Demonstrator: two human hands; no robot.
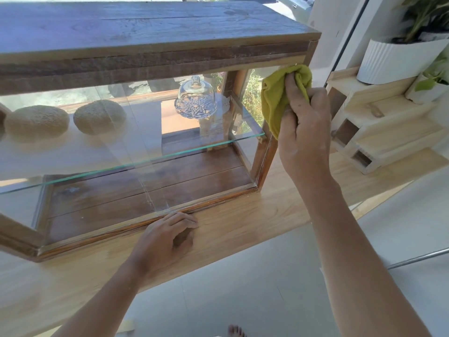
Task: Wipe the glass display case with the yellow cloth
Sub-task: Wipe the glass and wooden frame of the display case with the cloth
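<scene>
A wooden-framed glass display case (pixel 150 57) stands on a light wooden counter (pixel 243 229). Inside, a glass shelf (pixel 136 164) carries two round loaves (pixel 36 121) and a cut-glass domed dish (pixel 195 99). My right hand (pixel 306 127) grips the bunched yellow cloth (pixel 274 98) and presses it against the upper right corner of the case's front glass, just under the top frame. My left hand (pixel 167 237) rests on the counter with fingers curled, touching the case's bottom front rail, and holds nothing.
To the right of the case stands a stepped pale wooden stand (pixel 379 125) with a white ribbed plant pot (pixel 393 59) and a smaller plant pot (pixel 427 88) on it. Grey floor (pixel 267 288) lies below the counter edge, with a bare foot (pixel 237 331) visible.
</scene>
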